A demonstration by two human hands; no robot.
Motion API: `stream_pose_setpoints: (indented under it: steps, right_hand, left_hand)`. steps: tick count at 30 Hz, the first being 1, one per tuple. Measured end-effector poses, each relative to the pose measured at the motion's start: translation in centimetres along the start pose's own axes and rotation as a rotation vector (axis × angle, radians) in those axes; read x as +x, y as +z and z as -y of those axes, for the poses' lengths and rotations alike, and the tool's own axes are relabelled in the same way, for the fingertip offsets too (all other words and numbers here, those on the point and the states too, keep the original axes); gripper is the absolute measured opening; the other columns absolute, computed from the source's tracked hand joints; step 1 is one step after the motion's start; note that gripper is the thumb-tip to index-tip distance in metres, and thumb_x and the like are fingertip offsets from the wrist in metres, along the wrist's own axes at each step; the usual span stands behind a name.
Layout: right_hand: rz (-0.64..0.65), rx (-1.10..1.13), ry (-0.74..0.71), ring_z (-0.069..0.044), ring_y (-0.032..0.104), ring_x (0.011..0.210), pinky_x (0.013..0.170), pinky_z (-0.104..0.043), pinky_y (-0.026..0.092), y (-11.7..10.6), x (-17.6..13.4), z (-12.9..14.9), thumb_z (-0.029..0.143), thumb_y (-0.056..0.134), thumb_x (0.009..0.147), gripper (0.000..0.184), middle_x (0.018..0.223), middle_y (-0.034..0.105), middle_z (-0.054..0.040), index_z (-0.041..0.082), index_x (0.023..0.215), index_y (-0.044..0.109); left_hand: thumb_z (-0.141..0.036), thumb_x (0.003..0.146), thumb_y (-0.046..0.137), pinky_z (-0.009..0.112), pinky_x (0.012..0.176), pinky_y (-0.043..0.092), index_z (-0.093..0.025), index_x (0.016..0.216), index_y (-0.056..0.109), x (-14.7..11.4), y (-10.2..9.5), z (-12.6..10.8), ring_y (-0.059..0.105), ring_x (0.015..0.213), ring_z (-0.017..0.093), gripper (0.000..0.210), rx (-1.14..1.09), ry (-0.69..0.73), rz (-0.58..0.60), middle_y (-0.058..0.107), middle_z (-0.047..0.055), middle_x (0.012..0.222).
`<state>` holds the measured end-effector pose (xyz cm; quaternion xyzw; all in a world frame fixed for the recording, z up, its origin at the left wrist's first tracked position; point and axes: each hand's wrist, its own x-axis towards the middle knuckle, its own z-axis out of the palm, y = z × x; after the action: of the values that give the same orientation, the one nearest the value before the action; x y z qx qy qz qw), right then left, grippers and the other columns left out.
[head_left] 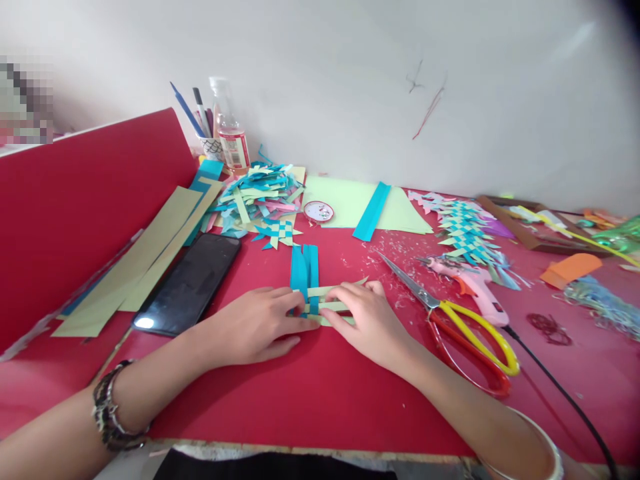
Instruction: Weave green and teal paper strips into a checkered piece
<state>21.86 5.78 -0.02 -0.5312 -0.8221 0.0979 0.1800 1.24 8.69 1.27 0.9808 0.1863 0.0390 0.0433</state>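
Woven blue and pale green paper strips lie on the red table between my two hands. Two blue strips (311, 267) stand side by side, pointing away from me, and pale green strips (340, 307) cross them. My left hand (263, 323) presses its fingertips on the left edge of the weave, holding the strips down; its thumb rests nearer me. My right hand (367, 317) has its thumb and fingers curled on the pale green strips at the right. Part of the weave is hidden under my fingers.
At the left lie a black phone (193, 287) and long pale strips (135, 260). Scissors (435, 303) and a pink glue gun (475, 287) with a cord lie at the right. Behind are a strip pile (260, 193), green paper (340, 193), a bottle (233, 140) and a woven piece (463, 227).
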Motion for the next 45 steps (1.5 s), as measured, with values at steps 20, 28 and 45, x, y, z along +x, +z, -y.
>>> stream_pose_setpoints:
  steps: [20,28,45]
  right_hand:
    - [0.06,0.02,0.048,-0.018,0.056,0.084,0.069,-0.029,0.045,-0.2,-0.1,0.2,0.018,0.053,0.077,0.014,0.088,0.059,-0.0048,0.019,0.089,0.061]
    - [0.006,0.022,-0.019,-0.017,0.055,0.076,0.064,-0.028,0.041,0.5,-0.1,0.2,0.019,0.051,0.073,0.009,0.082,0.059,-0.0047,0.018,0.082,0.055]
    - [0.243,0.196,0.001,-0.013,0.054,0.069,0.079,-0.034,0.025,-1.0,0.0,-0.4,0.032,0.04,0.086,0.022,0.075,0.065,0.0019,0.022,0.077,0.057]
  left_hand:
    - [-0.028,0.083,0.039,0.031,0.073,0.043,-0.029,0.119,0.047,0.0,0.1,0.0,0.051,0.081,0.018,0.037,0.001,0.001,0.014,0.051,0.007,0.101]
    - [-0.026,0.083,0.04,0.032,0.072,0.043,-0.03,0.119,0.047,0.0,0.0,-0.1,0.051,0.081,0.019,0.037,-0.019,-0.008,0.029,0.051,0.007,0.1]
    - [-0.029,0.082,0.048,0.021,0.074,0.043,-0.021,0.105,0.055,-0.1,0.2,0.0,0.054,0.083,0.012,0.025,-0.468,-0.153,-0.198,0.053,0.005,0.096]
